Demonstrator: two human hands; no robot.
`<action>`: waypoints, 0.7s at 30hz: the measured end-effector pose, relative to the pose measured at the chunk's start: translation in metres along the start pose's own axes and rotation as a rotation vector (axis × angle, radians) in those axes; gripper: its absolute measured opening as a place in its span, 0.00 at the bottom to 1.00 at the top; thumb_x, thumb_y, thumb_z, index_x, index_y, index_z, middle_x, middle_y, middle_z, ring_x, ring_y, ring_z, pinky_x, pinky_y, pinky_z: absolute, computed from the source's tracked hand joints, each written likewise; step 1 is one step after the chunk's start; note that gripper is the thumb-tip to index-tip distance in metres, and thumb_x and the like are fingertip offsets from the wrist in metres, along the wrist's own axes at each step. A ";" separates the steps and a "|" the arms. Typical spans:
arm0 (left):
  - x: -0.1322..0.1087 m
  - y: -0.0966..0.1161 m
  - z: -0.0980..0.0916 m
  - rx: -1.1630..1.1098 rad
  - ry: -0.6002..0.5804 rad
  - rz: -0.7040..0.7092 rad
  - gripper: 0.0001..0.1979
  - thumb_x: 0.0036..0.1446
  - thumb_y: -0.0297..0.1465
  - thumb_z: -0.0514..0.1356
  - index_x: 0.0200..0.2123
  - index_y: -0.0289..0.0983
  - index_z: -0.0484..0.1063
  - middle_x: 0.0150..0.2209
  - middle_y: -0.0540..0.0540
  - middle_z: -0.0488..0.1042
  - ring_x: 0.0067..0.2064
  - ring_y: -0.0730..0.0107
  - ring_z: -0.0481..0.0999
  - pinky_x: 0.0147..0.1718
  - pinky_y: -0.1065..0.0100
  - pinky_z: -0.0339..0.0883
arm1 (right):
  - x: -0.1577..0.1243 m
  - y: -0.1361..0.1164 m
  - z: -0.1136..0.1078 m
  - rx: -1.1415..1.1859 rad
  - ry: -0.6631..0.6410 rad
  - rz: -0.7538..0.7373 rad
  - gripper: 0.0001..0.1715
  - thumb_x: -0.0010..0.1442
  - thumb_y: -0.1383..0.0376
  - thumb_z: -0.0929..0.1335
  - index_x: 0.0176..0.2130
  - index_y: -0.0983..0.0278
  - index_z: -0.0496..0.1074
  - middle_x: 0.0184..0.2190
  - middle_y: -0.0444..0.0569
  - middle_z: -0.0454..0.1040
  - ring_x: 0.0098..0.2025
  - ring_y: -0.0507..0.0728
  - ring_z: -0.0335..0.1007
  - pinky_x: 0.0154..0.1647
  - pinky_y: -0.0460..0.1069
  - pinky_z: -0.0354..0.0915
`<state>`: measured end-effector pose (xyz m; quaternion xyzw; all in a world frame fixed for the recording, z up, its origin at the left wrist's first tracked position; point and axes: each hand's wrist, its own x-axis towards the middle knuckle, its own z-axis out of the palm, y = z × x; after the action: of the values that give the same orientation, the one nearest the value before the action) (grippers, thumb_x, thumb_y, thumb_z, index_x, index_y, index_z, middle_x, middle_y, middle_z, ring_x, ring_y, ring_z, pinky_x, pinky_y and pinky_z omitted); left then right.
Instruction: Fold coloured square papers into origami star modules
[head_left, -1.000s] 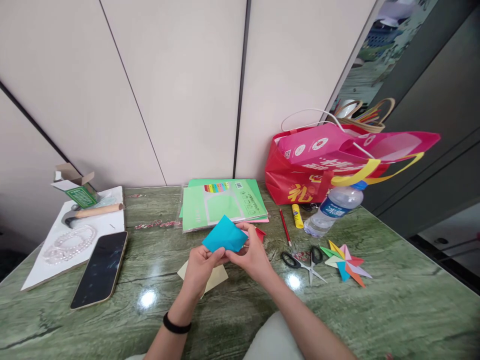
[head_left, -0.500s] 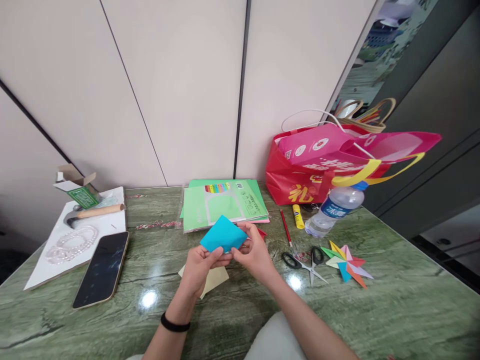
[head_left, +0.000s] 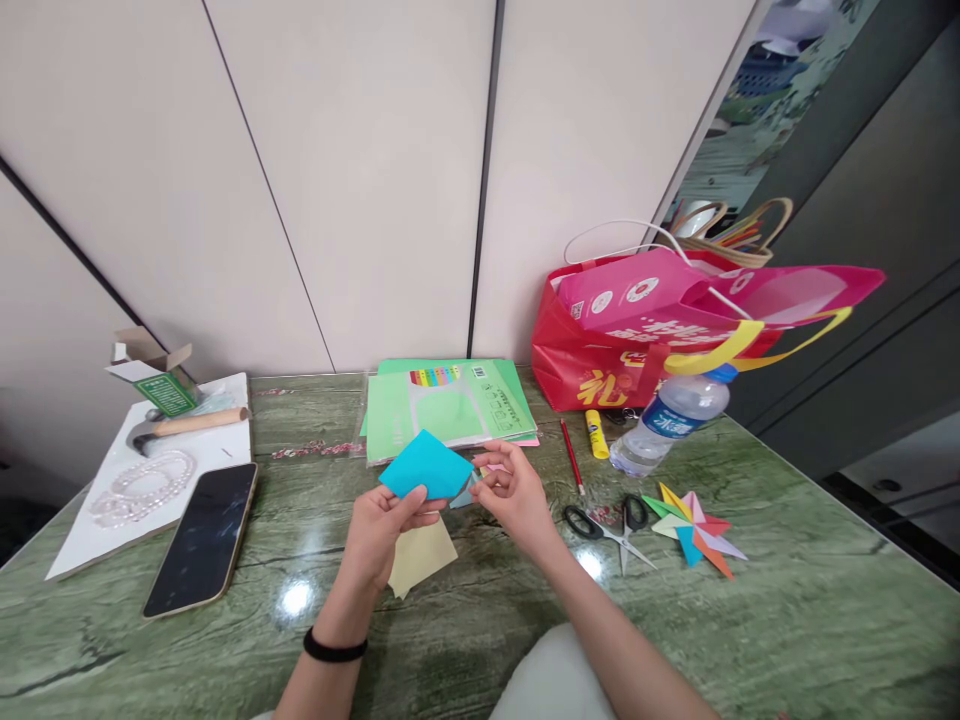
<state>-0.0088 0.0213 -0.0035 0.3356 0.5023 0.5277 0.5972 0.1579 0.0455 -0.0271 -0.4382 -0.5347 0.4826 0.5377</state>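
Observation:
A folded bright blue paper (head_left: 426,466) is pinched by its lower edge in my left hand (head_left: 384,530), thumb on top. At the paper's right corner is my right hand (head_left: 517,500), its thumb and forefinger slightly apart; whether a fingertip touches the corner is hard to tell. Beneath my hands, pale yellow paper (head_left: 424,556) lies on the table. Some small coloured paper pieces (head_left: 463,496) behind my right hand are partly hidden. To the right lie black-handled scissors (head_left: 616,530) and a many-coloured folded paper star (head_left: 697,528).
Packs of coloured paper (head_left: 450,405) lie at the back of the green table (head_left: 315,640). A red pencil (head_left: 571,455), a glue stick (head_left: 596,435), a water bottle (head_left: 671,420) and a red bag (head_left: 592,370) are rightward. Leftward are a phone (head_left: 202,540), hammer (head_left: 187,425) and beads (head_left: 146,488).
My left hand has moved slightly left with the blue paper. My right hand has eased off its lower edge to the right corner, uncovering more of the yellow paper and the small pieces.

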 end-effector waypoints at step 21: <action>0.003 -0.011 -0.001 0.372 -0.067 0.045 0.12 0.40 0.34 0.64 0.28 0.33 0.73 0.22 0.47 0.76 0.25 0.68 0.73 0.25 0.70 0.66 | -0.004 -0.003 0.004 -0.230 -0.099 -0.088 0.15 0.49 0.68 0.67 0.40 0.65 0.70 0.29 0.47 0.72 0.32 0.53 0.69 0.34 0.48 0.67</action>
<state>-0.0070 0.0218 -0.0148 0.4686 0.5633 0.4275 0.5295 0.1539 0.0407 -0.0244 -0.4487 -0.6311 0.4150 0.4776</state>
